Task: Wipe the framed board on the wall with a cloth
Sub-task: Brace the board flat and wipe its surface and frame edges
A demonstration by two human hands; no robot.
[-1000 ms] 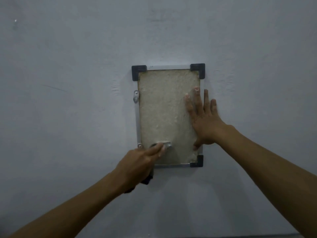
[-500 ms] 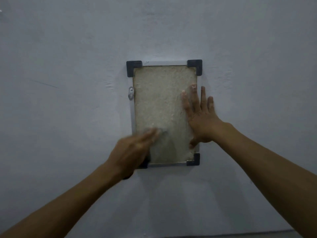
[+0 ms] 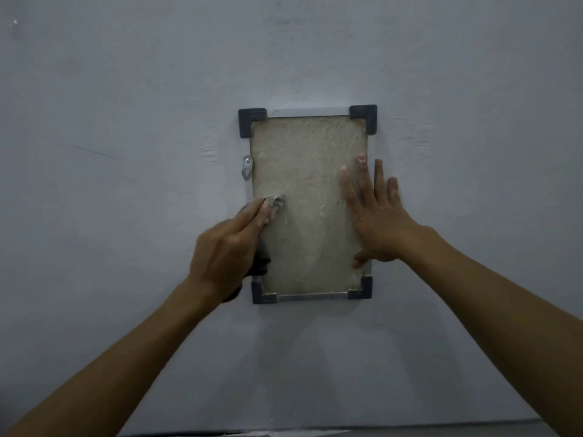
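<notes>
Head view: your two bare arms reach up to a grey wall (image 3: 126, 121) that carries the framed board (image 3: 309, 197).
Left hand (image 3: 227, 247): your fingers (image 3: 257, 212) are curled round a dark tool or cloth (image 3: 262, 263); its pale tip (image 3: 277, 201) presses on the board's left side, near the left edge. What it is, you cannot tell.
Bracket (image 3: 246, 167): small metal piece on the board's left edge, above your left hand.
Framed board: upright, flat on the wall, rough beige face, thin metal frame, dark corner caps (image 3: 252, 121).
Right hand (image 3: 375, 216): flat on the board's right side, fingers straight and spread, overlapping the right frame edge, holding nothing.
</notes>
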